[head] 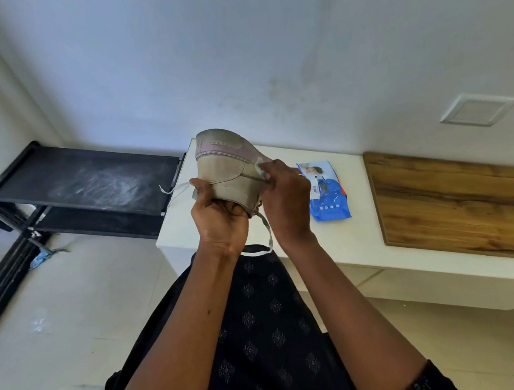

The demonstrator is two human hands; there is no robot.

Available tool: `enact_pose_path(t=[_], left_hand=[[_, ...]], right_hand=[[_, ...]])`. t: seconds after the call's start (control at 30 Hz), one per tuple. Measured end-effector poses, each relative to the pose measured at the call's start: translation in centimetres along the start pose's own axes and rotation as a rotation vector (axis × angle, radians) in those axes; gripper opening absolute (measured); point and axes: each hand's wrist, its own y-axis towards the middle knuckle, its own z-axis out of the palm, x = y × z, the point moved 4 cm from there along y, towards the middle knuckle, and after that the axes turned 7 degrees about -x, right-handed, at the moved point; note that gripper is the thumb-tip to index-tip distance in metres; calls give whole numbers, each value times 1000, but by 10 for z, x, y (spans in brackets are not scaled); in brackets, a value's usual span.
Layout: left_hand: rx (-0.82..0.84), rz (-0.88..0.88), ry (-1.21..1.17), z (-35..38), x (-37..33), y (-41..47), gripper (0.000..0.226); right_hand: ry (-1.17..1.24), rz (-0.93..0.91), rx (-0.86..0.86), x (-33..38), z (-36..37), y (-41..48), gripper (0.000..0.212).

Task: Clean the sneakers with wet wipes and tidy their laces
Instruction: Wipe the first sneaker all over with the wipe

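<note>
I hold a worn beige sneaker (226,163) with a pink stripe up in front of me, above the white counter's left end. My left hand (216,219) grips it from below, thumb on its side. My right hand (285,197) pinches a white wet wipe (260,164) and presses it against the shoe's right side. Loose white laces (264,229) hang down between my wrists, and one end sticks out to the left. A blue pack of wet wipes (326,191) lies on the counter just right of my right hand.
The white counter (346,248) runs along the wall, with a wooden board (463,201) on its right part. A black two-tier shoe rack (86,186) with dusty shelves stands to the left. Pale floor tiles lie below, and a white seat corner shows at bottom left.
</note>
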Motion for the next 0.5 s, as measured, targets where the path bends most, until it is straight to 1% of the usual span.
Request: enact_pose_path(t=[0.1,0.13,0.2,0.27,0.37,0.43,0.5], left_hand=[[47,7,-8,3,1,-1,46],[57,3,-23,2,1,0,44],[61,-11,-75,0,0,3,45],[78,-34,-119,-3,-1,6,50],[131,-71,-171,-4,0,7,59],[151,-86,-212,-3,-1,7,59],[157,-88,-247,-4,-3,9,58]], right_hand=[[-32,155,33,-18,2,2,34],[-28,169,22,-16,2,3,34],[16,119,-19,0,-1,3,33],[51,23,-47,20,-2,1,32],[70,-91,-13,34,3,-4,33],[44,-157,14,33,4,-7,39],[-18,-200,42,27,3,-10,40]])
